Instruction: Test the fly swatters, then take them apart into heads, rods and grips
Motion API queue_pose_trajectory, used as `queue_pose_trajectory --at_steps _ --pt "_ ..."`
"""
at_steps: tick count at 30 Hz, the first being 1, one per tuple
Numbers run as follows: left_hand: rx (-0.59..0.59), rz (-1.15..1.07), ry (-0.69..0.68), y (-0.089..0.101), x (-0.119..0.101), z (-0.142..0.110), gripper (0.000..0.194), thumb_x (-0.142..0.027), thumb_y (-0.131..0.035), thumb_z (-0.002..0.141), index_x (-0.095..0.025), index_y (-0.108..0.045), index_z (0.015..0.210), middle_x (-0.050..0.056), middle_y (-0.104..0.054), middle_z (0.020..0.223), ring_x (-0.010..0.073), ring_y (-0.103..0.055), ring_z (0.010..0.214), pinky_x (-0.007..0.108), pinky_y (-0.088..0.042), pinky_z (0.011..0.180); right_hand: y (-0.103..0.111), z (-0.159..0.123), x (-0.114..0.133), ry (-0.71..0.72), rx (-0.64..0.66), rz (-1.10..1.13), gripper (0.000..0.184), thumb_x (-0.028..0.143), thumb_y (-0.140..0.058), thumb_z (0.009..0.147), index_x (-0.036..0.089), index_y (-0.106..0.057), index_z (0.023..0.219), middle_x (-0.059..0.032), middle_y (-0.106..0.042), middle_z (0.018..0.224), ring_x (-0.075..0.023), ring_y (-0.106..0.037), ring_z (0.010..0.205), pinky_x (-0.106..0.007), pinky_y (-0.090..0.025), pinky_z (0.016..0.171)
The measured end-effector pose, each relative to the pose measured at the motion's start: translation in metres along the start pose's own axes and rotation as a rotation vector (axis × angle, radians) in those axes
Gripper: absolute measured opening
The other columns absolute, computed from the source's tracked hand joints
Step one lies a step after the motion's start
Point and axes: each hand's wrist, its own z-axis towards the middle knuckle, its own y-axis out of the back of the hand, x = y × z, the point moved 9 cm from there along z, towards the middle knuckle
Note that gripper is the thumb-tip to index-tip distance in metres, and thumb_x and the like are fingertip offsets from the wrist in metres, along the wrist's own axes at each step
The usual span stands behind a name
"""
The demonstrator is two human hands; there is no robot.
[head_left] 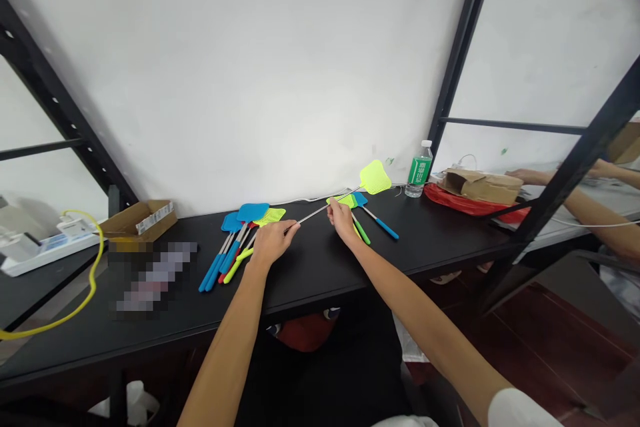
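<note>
A yellow fly swatter (375, 177) is held slantwise above the black table, its thin metal rod drawn out long and its head up to the right. My left hand (273, 240) is closed around the lower end of the rod. Higher up the rod, my right hand (341, 217) grips it with curled fingers. Left of my left hand lies a group of several fly swatters with blue (254, 212), yellow (271, 216) and red handles or heads. Behind my right hand lie a green fly swatter (361, 230) and a blue-handled one (381, 221).
A water bottle (419, 170) stands at the back right by the black frame. Beyond it sit a cardboard box (480, 185) and red plastic (450, 201); another person's arms (590, 213) show there. An open carton (137, 220), power strip (45, 248) and yellow cable (93, 280) are left.
</note>
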Motion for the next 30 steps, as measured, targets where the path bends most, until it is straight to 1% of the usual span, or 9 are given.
queue_pose_trajectory --at_steps 2,5,6,8,14,20,26,30 --pt "-0.010 0.004 -0.010 0.001 -0.004 0.000 0.044 -0.052 -0.036 0.099 -0.030 -0.073 0.112 0.004 -0.076 0.105 0.0232 -0.068 0.098 0.028 -0.042 0.075 -0.013 -0.005 0.003 0.018 0.046 0.035 0.052 0.067 -0.049 0.085 0.021 -0.049 0.059 0.0022 -0.043 0.049 -0.0108 -0.038 0.043 -0.026 -0.028 0.045" --pt "-0.013 -0.007 -0.017 0.002 -0.008 -0.001 0.043 -0.050 -0.037 0.099 -0.030 -0.072 0.114 0.004 -0.075 0.107 0.0229 -0.068 0.097 0.028 -0.041 0.073 -0.038 -0.012 0.004 0.008 0.212 0.077 0.055 0.070 -0.051 0.084 0.019 -0.054 0.061 0.0020 -0.045 0.048 -0.0098 -0.039 0.041 -0.025 -0.029 0.044" --pt "-0.012 -0.010 -0.016 0.002 -0.009 -0.001 0.043 -0.050 -0.038 0.099 -0.030 -0.072 0.114 0.004 -0.075 0.107 0.0228 -0.068 0.097 0.028 -0.041 0.072 -0.043 -0.014 0.005 0.006 0.244 0.089 0.056 0.070 -0.050 0.084 0.019 -0.055 0.062 0.0020 -0.046 0.048 -0.0094 -0.039 0.041 -0.025 -0.029 0.044" --pt "-0.009 -0.009 -0.012 0.002 -0.009 0.000 0.043 -0.050 -0.038 0.099 -0.030 -0.072 0.114 0.005 -0.076 0.104 0.0227 -0.068 0.095 0.028 -0.040 0.071 -0.045 -0.013 0.004 0.005 0.244 0.098 0.056 0.070 -0.049 0.084 0.018 -0.057 0.063 0.0017 -0.048 0.048 -0.0090 -0.039 0.040 -0.024 -0.030 0.044" --pt "0.000 -0.005 0.005 -0.001 -0.008 0.006 0.043 -0.052 -0.040 0.098 -0.030 -0.075 0.109 0.005 -0.076 0.091 0.0227 -0.068 0.085 0.028 -0.036 0.066 -0.030 -0.003 -0.002 0.006 0.103 0.037 0.051 0.059 -0.050 0.086 0.018 -0.058 0.056 0.0004 -0.050 0.044 -0.0106 -0.043 0.040 -0.025 -0.033 0.045" --pt "-0.019 -0.042 -0.015 -0.001 0.000 0.007 0.041 -0.052 -0.044 0.096 -0.029 -0.077 0.105 0.005 -0.077 0.094 0.0229 -0.068 0.086 0.028 -0.036 0.066 -0.006 0.003 0.002 0.019 -0.069 -0.001 0.047 0.050 -0.047 0.087 0.019 -0.058 0.052 -0.0003 -0.052 0.042 -0.0134 -0.048 0.042 -0.027 -0.037 0.050" --pt "-0.023 -0.080 -0.026 -0.002 0.000 0.009 0.042 -0.053 -0.044 0.096 -0.028 -0.078 0.102 0.005 -0.077 0.085 0.0220 -0.067 0.077 0.027 -0.035 0.063 0.019 -0.003 0.018 0.101 -0.289 -0.182 0.054 0.043 -0.041 0.092 0.022 -0.053 0.044 -0.0009 -0.053 0.042 -0.0164 -0.056 0.049 -0.029 -0.042 0.063" --pt "0.004 -0.080 -0.030 -0.005 -0.004 0.011 0.044 -0.054 -0.043 0.096 -0.028 -0.078 0.102 0.005 -0.075 0.078 0.0228 -0.067 0.076 0.027 -0.035 0.061 0.025 -0.005 0.021 0.101 -0.348 -0.252 0.057 0.042 -0.038 0.094 0.023 -0.052 0.042 -0.0016 -0.053 0.041 -0.0180 -0.057 0.050 -0.030 -0.042 0.066"
